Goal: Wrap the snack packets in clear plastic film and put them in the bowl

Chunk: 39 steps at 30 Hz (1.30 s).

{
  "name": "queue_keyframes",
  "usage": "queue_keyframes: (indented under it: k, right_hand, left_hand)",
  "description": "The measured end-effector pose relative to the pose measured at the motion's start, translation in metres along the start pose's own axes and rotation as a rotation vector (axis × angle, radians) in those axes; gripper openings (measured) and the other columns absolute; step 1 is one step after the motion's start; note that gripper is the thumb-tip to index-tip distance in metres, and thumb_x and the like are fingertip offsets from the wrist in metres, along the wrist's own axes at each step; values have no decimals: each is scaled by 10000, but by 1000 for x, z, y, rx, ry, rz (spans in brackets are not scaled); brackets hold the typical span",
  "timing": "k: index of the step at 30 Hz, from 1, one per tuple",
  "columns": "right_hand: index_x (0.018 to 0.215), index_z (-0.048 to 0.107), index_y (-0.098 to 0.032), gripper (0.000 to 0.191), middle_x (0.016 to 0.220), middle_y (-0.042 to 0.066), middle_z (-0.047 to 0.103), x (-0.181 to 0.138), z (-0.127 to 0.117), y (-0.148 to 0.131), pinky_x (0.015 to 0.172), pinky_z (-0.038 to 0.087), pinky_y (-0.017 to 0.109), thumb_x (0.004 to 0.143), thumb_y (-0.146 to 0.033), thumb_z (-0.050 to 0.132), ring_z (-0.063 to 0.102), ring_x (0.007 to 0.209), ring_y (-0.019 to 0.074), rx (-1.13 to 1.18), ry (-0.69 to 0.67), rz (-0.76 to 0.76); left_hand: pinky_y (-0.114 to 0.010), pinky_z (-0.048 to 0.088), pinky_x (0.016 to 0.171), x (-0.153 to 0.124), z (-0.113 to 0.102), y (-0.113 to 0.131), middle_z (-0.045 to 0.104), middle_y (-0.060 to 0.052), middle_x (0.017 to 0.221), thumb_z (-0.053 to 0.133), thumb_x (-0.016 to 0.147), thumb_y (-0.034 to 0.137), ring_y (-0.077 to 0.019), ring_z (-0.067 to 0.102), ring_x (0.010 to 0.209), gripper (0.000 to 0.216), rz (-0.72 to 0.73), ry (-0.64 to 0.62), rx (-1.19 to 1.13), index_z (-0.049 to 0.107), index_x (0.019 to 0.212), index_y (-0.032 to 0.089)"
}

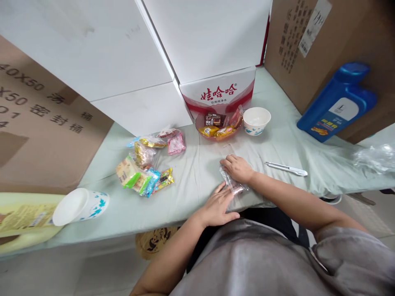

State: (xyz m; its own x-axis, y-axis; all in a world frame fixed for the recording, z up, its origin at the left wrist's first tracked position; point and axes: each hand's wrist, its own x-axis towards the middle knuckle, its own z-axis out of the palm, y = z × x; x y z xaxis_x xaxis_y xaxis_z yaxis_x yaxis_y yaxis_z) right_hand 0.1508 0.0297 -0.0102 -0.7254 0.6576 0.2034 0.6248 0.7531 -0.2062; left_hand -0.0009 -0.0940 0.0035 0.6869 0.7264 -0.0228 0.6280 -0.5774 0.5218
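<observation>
Though transparent, packet [238, 188] only partly visible.

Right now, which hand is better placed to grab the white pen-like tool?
Probably the right hand: it is nearer the tool, while the left hand must reach past the right forearm. Both touch the clear packet.

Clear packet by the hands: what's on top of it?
The right hand covers part of the clear packet; the left hand is at its left edge. Pinkish-brown shows at the near end. The part beneath the right hand is hidden.
</observation>
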Motion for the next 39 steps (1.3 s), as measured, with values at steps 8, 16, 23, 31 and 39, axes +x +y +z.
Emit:
queue_keyframes:
  k: [8,16,23,31,39]
  right_hand:
    - [890,589,-167,114,914,103,642,-4,0,9,822,400,350,938,-243,518,539,895,230,215,128,67]
    - [900,548,-198,91,854,46,662,-6,3,19,715,444,281,916,-270,494,596,759,174,611,348,246]
    - [904,583,-197,67,877,39,683,-3,2,23,728,435,270,909,-240,532,610,775,165,563,260,291]
    - [955,617,-171,120,931,84,672,-3,-5,21,757,407,303,932,-273,558,587,870,212,208,133,234]
    - [961,656,-168,211,963,92,648,-6,-16,42,865,402,356,869,-359,656,531,943,239,203,253,106]
  left_hand:
    - [-532,221,1194,-2,7,-3,523,-111,1423,636,831,429,-287,416,1374,680,11,98,-15,401,1428,204]
    - [-466,466,1052,-18,19,-13,529,-155,1364,530,912,358,-277,521,1270,447,-68,429,-319,476,1324,192]
    - [-563,400,1075,-13,7,-17,420,-131,1434,601,841,167,-338,341,1399,529,-140,598,199,431,1333,262]
    - [-453,436,1075,15,-11,-22,653,-78,1230,482,875,124,-245,521,1278,351,99,219,335,616,1187,212]
    - [-425,484,1004,14,-4,-26,689,-68,1174,460,935,139,-222,576,1217,281,117,306,245,650,1128,210]
